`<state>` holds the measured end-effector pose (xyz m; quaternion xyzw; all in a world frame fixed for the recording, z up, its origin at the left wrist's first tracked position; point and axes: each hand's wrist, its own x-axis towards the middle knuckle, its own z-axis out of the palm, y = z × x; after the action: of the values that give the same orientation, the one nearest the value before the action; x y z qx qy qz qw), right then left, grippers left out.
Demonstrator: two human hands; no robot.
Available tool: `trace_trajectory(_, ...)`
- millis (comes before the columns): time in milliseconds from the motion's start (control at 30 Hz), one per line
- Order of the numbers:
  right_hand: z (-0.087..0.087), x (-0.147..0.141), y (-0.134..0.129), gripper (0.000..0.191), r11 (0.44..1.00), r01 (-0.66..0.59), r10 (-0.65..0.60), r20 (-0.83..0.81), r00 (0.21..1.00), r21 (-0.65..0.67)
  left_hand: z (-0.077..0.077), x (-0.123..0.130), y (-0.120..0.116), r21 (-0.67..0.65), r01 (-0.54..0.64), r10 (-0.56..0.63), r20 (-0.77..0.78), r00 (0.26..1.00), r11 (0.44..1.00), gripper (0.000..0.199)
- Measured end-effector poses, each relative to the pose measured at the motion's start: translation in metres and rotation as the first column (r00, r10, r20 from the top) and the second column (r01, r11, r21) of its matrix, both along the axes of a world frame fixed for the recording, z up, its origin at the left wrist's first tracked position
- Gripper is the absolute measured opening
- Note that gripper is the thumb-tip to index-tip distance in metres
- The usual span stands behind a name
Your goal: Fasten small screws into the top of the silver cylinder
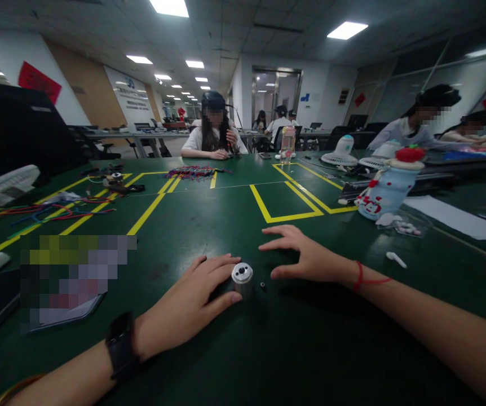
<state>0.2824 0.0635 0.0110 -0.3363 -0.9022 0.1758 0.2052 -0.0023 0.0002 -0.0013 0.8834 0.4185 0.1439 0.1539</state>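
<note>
A small silver cylindrical motor (243, 282) stands upright on the green table, its round top with dark holes facing up. My left hand (192, 296), with a black watch on the wrist, rests on the table and has thumb and forefinger against the motor's left side. Just right of the motor lies a tiny metal gear-like part (263, 285). My right hand (304, 256), a red string at its wrist, hovers right of and beyond that part. Its fingers are spread and nothing is in them.
On the green table (209, 225) are yellow tape lines, a phone (74, 310) at left, and bundled wires (196, 172) at the back. A blue bottle (389, 189), a white earbud (396, 259) and paper (458, 217) lie right. A person (213, 132) sits opposite.
</note>
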Motion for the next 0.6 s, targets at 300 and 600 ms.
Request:
trace_trajectory(300,0.013,-0.039,-0.025,0.014,1.000,0.016,-0.014,-0.293,0.956,0.007,0.002,0.002,-0.001,0.019,0.009,-0.009,-0.009,1.000,1.000,0.040)
trace_trajectory(600,0.024,-0.056,-0.039,0.023,0.999,0.038,-0.029,-0.199,0.980,0.038,0.000,0.002,0.001,0.035,0.013,-0.013,-0.006,1.000,0.999,0.040)
